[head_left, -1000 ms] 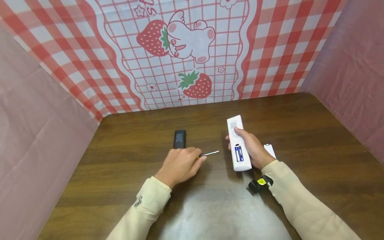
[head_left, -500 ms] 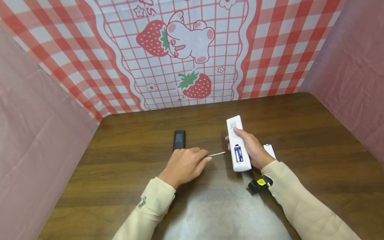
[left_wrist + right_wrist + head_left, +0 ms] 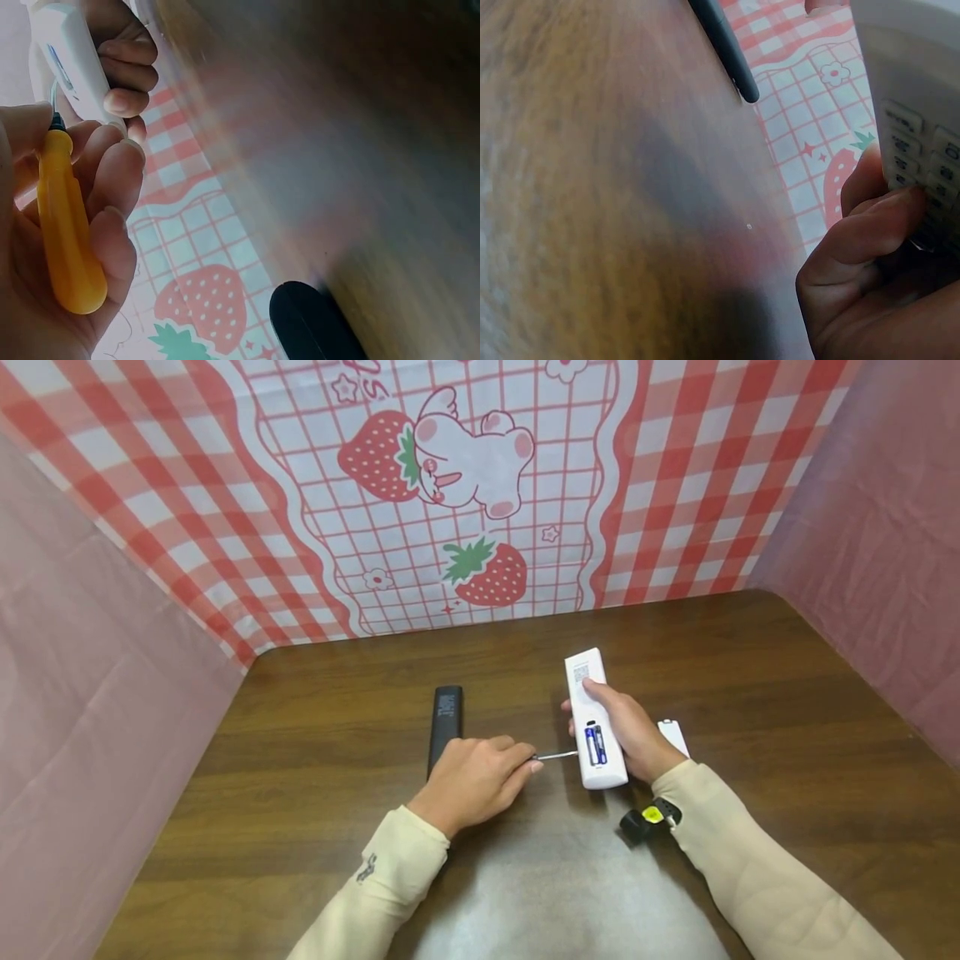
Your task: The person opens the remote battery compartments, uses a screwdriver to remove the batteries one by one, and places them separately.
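Note:
My right hand (image 3: pixel 632 732) grips a white remote control (image 3: pixel 592 702) with its back turned up. Two blue batteries (image 3: pixel 596 745) sit in its uncovered compartment, and buttons show on the other side in the right wrist view. My left hand (image 3: pixel 478 779) pinches a screwdriver (image 3: pixel 64 225) with a yellow handle, mostly hidden by the fingers in the head view. The metal shaft (image 3: pixel 557 755) points right, its tip at the remote's left edge; I cannot tell whether they touch. Just behind the left hand lies a black remote (image 3: pixel 446 718), its near end partly covered.
A white battery cover (image 3: pixel 673 737) lies on the brown wooden table (image 3: pixel 315 760), right of the right wrist. A black wrist camera with a yellow mark (image 3: pixel 651 817) is strapped to that wrist. A checked cloth with strawberries (image 3: pixel 491 575) hangs behind the table.
My left hand has moved right and slightly nearer, bringing the screwdriver tip from well left of the white remote to its edge. More of the black remote shows. The right hand stays nearly still.

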Tool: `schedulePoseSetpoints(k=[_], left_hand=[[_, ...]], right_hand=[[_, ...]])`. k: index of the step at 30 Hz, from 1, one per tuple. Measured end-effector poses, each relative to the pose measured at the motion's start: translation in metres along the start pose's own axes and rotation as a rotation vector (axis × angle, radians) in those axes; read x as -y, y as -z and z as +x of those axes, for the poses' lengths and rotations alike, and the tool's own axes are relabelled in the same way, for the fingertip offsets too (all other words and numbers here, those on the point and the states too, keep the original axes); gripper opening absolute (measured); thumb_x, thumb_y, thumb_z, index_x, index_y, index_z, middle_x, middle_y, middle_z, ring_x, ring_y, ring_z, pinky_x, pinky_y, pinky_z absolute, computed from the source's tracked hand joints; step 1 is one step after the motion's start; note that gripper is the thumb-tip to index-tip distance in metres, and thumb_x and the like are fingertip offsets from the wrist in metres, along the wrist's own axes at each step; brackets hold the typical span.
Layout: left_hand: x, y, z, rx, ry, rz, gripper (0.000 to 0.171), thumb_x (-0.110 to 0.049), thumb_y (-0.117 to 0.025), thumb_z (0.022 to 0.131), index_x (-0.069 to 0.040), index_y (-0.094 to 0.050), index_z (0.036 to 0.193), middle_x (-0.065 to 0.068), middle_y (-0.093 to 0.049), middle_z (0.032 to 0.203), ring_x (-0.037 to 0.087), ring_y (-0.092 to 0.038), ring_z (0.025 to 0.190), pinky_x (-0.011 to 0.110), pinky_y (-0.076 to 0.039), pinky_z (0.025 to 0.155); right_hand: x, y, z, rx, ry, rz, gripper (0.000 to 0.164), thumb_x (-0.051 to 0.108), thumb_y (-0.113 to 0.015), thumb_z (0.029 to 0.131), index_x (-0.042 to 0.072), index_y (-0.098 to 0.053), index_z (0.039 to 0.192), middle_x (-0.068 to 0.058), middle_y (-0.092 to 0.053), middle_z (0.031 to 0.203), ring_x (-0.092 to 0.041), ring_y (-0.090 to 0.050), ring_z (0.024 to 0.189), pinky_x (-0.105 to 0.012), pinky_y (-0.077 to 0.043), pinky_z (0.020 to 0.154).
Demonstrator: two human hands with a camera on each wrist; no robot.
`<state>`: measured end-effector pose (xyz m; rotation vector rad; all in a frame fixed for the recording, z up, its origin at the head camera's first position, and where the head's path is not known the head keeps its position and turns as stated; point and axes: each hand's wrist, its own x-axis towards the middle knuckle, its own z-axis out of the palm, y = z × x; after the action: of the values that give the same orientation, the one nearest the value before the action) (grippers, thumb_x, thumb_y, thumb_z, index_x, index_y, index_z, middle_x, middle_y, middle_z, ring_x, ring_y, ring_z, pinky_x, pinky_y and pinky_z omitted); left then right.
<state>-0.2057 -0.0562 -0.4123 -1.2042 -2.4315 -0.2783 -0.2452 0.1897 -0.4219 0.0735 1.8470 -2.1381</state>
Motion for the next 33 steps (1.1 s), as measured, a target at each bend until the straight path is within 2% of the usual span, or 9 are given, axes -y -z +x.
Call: schedulePoseSetpoints(k=[5,12,22,33], left_hand=[[-0.002,-0.001,0.001,0.007,-0.001,-0.012,0.026,-0.037,-0.054,0.103,-0.019,-0.073,0.105,-0.008,-0.068,0.085,0.01,-0.063,0.065,0.031,-0.048,0.052],[-0.008,-0.002,0.005,0.035,-0.022,-0.02,0.029,-0.036,-0.05,0.105,-0.018,-0.072,0.11,-0.007,-0.07,0.09,0.009,-0.064,0.068,0.03,-0.049,0.054],[-0.011,-0.003,0.01,0.061,-0.037,-0.035,0.028,-0.036,-0.049,0.106,-0.02,-0.071,0.111,-0.009,-0.066,0.084,0.008,-0.06,0.062,0.028,-0.045,0.05],[-0.013,-0.007,0.014,0.094,-0.041,-0.081,0.028,-0.035,-0.049,0.106,-0.02,-0.071,0.114,-0.01,-0.068,0.086,0.005,-0.055,0.062,0.026,-0.043,0.052]], right_hand=[[0.0,0.001,0.0,0.003,-0.005,-0.017,0.068,0.051,-0.044,0.104,0.0,-0.034,0.147,-0.014,-0.062,0.121,-0.013,-0.064,0.082,-0.028,-0.053,0.068],[0.0,0.001,0.0,0.008,0.008,0.001,0.068,0.049,-0.045,0.105,-0.004,-0.033,0.147,-0.013,-0.064,0.117,-0.013,-0.064,0.079,-0.028,-0.053,0.066],[0.0,0.0,0.0,0.001,0.009,0.021,0.066,0.048,-0.045,0.105,-0.004,-0.036,0.145,-0.011,-0.065,0.114,-0.013,-0.064,0.078,-0.028,-0.053,0.066],[-0.002,0.001,0.001,0.011,0.009,0.003,0.068,0.05,-0.045,0.104,-0.004,-0.037,0.145,-0.012,-0.064,0.115,-0.013,-0.064,0.08,-0.029,-0.054,0.067]])
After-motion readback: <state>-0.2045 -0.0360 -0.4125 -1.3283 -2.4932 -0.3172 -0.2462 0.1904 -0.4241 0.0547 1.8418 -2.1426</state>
